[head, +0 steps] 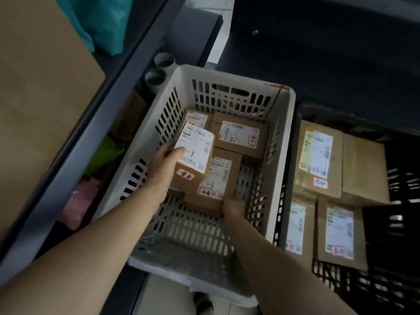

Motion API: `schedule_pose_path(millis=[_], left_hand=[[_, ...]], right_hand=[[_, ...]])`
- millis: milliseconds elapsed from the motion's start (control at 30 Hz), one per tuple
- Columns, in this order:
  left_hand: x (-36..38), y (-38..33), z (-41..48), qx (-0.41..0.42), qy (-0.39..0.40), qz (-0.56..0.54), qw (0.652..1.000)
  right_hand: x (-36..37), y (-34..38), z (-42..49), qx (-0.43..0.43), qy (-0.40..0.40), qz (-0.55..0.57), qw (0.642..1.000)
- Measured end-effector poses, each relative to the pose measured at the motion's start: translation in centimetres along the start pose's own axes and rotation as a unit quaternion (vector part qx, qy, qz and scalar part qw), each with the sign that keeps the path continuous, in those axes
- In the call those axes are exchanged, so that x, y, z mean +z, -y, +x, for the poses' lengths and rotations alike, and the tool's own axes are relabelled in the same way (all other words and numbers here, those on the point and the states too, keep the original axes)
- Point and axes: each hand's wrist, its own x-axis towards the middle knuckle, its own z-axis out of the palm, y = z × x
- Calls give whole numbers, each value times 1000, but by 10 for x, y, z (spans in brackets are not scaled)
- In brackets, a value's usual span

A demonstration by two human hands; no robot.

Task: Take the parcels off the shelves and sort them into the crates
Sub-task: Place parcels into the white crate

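In the white crate [288,155]: setting two parcels down.
Your left grip [167,160] clasps parcel 1-7 [193,155], your right grip [231,206] holds parcel 1-6 [218,178] by its near edge; set both flat on the crate's bare floor.

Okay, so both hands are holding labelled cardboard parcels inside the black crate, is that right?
Not quite, the crate is wrong. The head view shows the left hand holding the parcel marked 7 and the right hand holding the parcel marked 1-6 inside the white crate. The black crate stands beside it on the right.
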Motion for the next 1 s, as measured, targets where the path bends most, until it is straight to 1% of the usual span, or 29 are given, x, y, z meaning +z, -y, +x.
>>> schedule_pose_path(millis=[67, 167, 233, 300, 333, 400, 433, 467, 567, 633, 733, 800, 867, 933, 1000], left_hand=[[-1, 9, 4, 1, 7, 10, 1000], [-3, 17, 6, -2, 23, 10, 1000], [-1, 19, 3, -3, 28, 7, 1000], [2, 18, -2, -5, 26, 1, 1000], [5, 14, -6, -4, 26, 0, 1000], [13, 3, -15, 2, 26, 0, 1000], [19, -4, -20, 8, 29, 0, 1000], [25, -12, -25, 16, 34, -4, 999], [53, -41, -40, 43, 63, -22, 997], [77, -58, -50, 69, 92, -24, 993], [126, -78, -70, 111, 139, -5, 984], [167, -86, -85, 112, 172, 3, 979], [214, -89, -101, 107, 206, 9, 973], [265, -86, -118, 111, 224, 44, 967], [317, -78, -133, 136, 230, 102, 958]], right_hand=[[4, -1, 10, -17, -9, -26, 999], [11, 13, 19, -7, -24, -142, 989], [13, 28, 19, -16, -29, -235, 971], [10, 50, 4, -72, -12, -294, 953], [8, 59, -1, -121, 0, -299, 946], [-1, 82, -23, -217, 36, -284, 933], [-5, 94, -36, -241, 54, -256, 935], [-11, 105, -46, -246, 76, -217, 942], [-38, 142, -82, -204, 154, -120, 959], [-67, 167, -101, -171, 206, -98, 958], [-123, 201, -113, -152, 238, -73, 956], [-168, 218, -111, -156, 240, -38, 957], [-218, 228, -105, -166, 219, -12, 962], [-273, 231, -93, -179, 176, 17, 968], [-330, 230, -77, -187, 128, 41, 973]])
